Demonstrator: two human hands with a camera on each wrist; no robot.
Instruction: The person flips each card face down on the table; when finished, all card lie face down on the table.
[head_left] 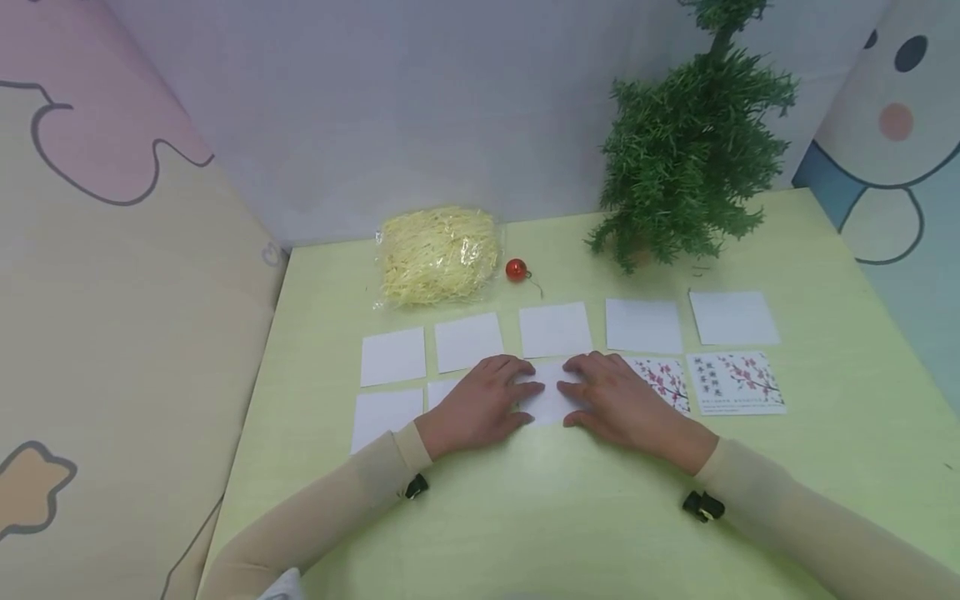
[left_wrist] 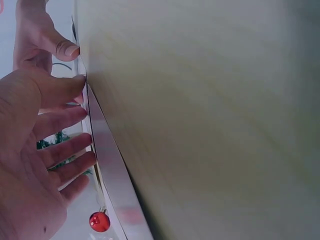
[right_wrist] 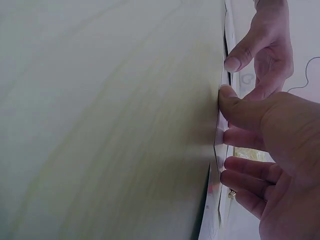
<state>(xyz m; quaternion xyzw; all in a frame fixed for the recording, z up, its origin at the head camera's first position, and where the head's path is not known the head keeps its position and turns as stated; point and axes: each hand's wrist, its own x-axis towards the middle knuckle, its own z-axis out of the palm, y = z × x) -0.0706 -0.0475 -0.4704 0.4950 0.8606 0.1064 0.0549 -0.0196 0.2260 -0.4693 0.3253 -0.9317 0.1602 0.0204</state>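
Note:
Both hands rest on a blank white card in the middle of the front row. My left hand touches its left side with loosely spread fingertips, and my right hand touches its right side the same way. Seen from the left wrist, the fingertips press flat against the cards rather than pinching them. Under the right hand, a card with pink blossoms is partly covered. To its right lies another blossom card with dark lettering. A white card is mostly hidden behind the left hand.
Behind the hands runs a row of several blank white cards. One more blank card lies front left. Farther back are a clear bag of yellow shredded paper, a red ornament ball and a small green artificial tree.

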